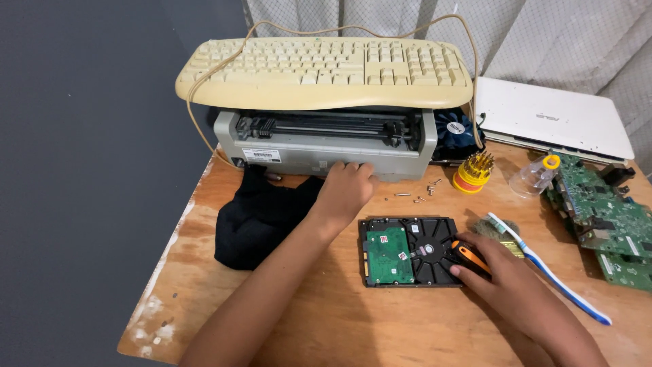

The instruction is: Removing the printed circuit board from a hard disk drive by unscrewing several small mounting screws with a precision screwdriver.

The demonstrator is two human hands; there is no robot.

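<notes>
A black hard drive (429, 239) lies on the wooden table (353, 319) with its green circuit board (389, 255) facing up. My right hand (506, 278) grips an orange and black screwdriver (468, 255), whose tip rests on the drive's right part. My left hand (346, 190) reaches forward, fingers curled against the front edge of a grey printer (319, 149). I cannot see anything held in the left hand. Several small screws (422, 194) lie between the printer and the drive.
A beige keyboard (326, 71) lies on top of the printer. A black cloth (261, 214) is left of the drive. To the right are a yellow bit holder (474, 173), a toothbrush (550, 268), green circuit boards (604, 217), a clear bottle (533, 178) and a white laptop (550, 119).
</notes>
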